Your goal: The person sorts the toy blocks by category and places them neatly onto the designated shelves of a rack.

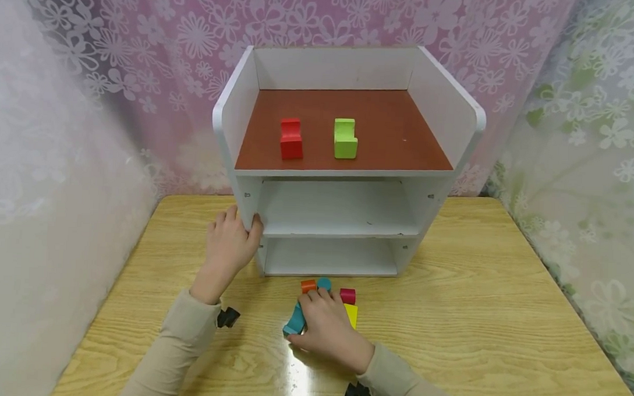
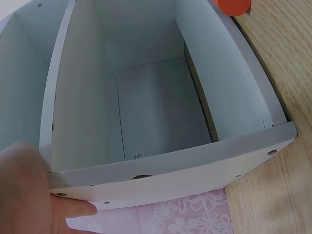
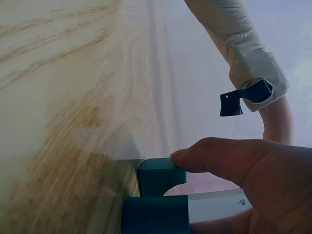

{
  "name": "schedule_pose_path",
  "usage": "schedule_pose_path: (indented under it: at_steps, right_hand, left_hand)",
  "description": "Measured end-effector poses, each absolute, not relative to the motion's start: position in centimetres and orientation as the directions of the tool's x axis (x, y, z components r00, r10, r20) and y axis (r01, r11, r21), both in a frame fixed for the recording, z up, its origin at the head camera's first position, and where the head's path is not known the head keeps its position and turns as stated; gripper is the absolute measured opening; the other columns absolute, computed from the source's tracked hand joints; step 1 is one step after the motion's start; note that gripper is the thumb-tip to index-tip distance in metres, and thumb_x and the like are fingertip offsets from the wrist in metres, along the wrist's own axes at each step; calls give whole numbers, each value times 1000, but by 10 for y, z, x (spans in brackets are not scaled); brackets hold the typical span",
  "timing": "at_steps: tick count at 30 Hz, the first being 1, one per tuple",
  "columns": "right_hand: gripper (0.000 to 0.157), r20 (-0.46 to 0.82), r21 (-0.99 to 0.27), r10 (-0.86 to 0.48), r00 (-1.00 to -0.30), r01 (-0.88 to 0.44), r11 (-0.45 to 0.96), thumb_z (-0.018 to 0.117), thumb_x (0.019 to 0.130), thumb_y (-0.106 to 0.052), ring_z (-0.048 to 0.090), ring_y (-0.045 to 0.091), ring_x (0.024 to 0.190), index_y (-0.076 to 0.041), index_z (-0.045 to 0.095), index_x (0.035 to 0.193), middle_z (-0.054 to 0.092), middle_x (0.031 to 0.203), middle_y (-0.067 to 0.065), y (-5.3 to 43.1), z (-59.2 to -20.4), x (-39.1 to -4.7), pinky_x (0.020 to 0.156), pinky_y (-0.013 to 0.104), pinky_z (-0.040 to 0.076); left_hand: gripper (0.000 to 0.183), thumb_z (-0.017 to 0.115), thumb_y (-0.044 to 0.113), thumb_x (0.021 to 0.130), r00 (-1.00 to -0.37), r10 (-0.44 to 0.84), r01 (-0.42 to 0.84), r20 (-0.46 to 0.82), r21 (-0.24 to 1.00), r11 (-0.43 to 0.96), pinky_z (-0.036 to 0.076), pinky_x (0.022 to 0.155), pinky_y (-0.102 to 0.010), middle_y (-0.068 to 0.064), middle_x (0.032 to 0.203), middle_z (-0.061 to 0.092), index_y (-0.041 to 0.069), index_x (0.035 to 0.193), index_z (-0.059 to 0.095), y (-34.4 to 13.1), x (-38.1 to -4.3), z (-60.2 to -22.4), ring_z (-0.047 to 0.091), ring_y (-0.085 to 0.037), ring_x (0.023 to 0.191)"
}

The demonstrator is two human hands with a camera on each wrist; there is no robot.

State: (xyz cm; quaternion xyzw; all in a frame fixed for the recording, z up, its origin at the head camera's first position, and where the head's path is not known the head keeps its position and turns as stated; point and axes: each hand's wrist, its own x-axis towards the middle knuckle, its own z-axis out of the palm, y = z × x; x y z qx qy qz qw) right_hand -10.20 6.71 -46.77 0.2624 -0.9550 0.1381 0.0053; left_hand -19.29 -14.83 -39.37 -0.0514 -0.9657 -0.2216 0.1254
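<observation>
My left hand (image 1: 230,241) grips the left side panel of a white shelf unit (image 1: 336,234), thumb at its front edge and fingers on the outside. Seen in the left wrist view, the same hand (image 2: 27,190) lies against the panel's edge. On the table in front of the unit, my right hand (image 1: 328,323) pinches a teal block with a curved notch (image 1: 295,321). Its thumb presses one end of the teal block (image 3: 161,173) in the right wrist view. Around the fingers are an orange block (image 1: 308,286), a blue round block (image 1: 324,284), a crimson cylinder (image 1: 347,296) and a partly covered yellow block (image 1: 351,314).
A red notched block (image 1: 291,139) and a light green notched block (image 1: 345,139) stand apart on the unit's brown top (image 1: 377,124), which has raised white sides. Below are two white compartments. Flowered curtains (image 1: 195,71) hang round the wooden table (image 1: 501,321).
</observation>
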Motion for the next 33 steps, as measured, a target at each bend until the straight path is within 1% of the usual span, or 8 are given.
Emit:
schedule_pose_path:
  at_steps: [4, 8, 11, 15, 19, 22, 29, 33]
  right_hand:
    - [54, 94, -285, -508, -856, -512, 810, 79, 72, -49, 56, 26, 95, -9, 67, 105, 66, 104, 7, 67, -466, -101, 89, 57, 44]
    - [55, 101, -308, -520, -848, -524, 794, 77, 73, -44, 55, 26, 97, -9, 67, 113, 65, 109, 8, 68, -463, -100, 86, 56, 43]
    - [57, 102, -318, -532, -841, -534, 783, 77, 72, -44, 56, 26, 100, -9, 67, 117, 65, 111, 7, 69, -462, -100, 88, 58, 43]
    - [59, 104, -330, -558, -823, -558, 761, 79, 70, -43, 57, 23, 101, -10, 67, 118, 65, 110, 6, 71, -456, -102, 89, 59, 44]
    - [59, 58, -373, -585, -809, -561, 739, 80, 71, -41, 57, 24, 106, -10, 67, 121, 64, 115, 5, 73, -445, -103, 91, 58, 44]
    - [61, 10, -403, -600, -800, -553, 729, 80, 74, -40, 57, 26, 114, -11, 66, 125, 63, 122, 6, 77, -435, -102, 94, 61, 43]
    - [60, 24, -413, -637, -770, -588, 695, 80, 73, -37, 58, 21, 108, -14, 66, 127, 64, 122, 3, 88, -408, -102, 89, 46, 47]
    - [61, 6, -433, -651, -759, -589, 682, 79, 73, -36, 56, 24, 113, -14, 65, 128, 63, 123, 3, 96, -393, -103, 96, 51, 42]
  left_hand:
    - [62, 28, 44, 104, -963, 46, 157, 267, 411, 898, 34, 98, -65, -24, 140, 47, 7, 152, 39, -148, -192, -394, 43, -49, 123]
    - [61, 28, 44, 104, -962, 47, 159, 268, 413, 897, 34, 98, -64, -24, 140, 47, 7, 151, 40, -148, -192, -395, 43, -49, 123]
    - [61, 29, 44, 104, -961, 46, 161, 273, 416, 895, 34, 97, -64, -24, 140, 47, 7, 150, 41, -148, -192, -395, 43, -49, 123]
    - [61, 29, 43, 104, -960, 46, 164, 278, 420, 893, 35, 96, -65, -25, 137, 49, 6, 150, 41, -148, -191, -394, 44, -49, 122]
    - [61, 29, 43, 104, -958, 46, 167, 283, 420, 892, 35, 95, -65, -26, 136, 50, 6, 150, 41, -149, -192, -395, 44, -50, 121]
    - [61, 28, 43, 104, -958, 46, 168, 284, 423, 891, 35, 95, -65, -26, 136, 50, 6, 150, 42, -149, -192, -395, 44, -50, 121]
    - [61, 27, 44, 104, -955, 49, 173, 291, 418, 892, 36, 94, -65, -26, 134, 51, 5, 147, 45, -149, -193, -395, 46, -50, 119]
    - [61, 27, 43, 104, -954, 50, 175, 295, 415, 893, 37, 93, -64, -26, 132, 53, 4, 145, 47, -149, -194, -395, 47, -50, 118]
